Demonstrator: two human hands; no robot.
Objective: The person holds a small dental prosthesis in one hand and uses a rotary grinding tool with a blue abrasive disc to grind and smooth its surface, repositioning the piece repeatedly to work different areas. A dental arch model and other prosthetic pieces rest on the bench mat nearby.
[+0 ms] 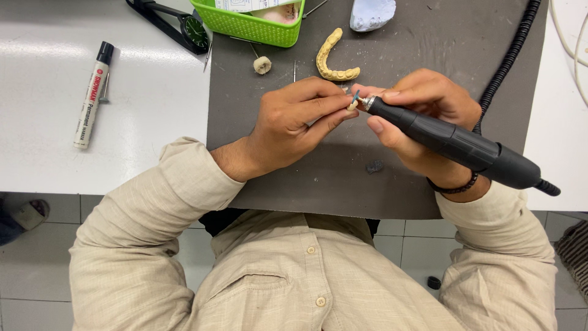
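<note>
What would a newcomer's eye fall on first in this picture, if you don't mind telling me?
Most striking is the black rotary handpiece gripped in the right hand, its tip against a small pale piece pinched by the left hand over the dark mat. Just beyond lies a yellow dental arch model, beside a green basket.

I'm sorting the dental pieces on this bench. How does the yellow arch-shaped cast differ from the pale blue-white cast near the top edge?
The yellow cast is a narrow open horseshoe with tooth shapes along it, wholly in view. The pale blue-white cast is a broader, solid lump, cut off by the picture's top edge. The yellow one lies nearer the hands. Both rest on the dark grey mat, untouched.
</note>
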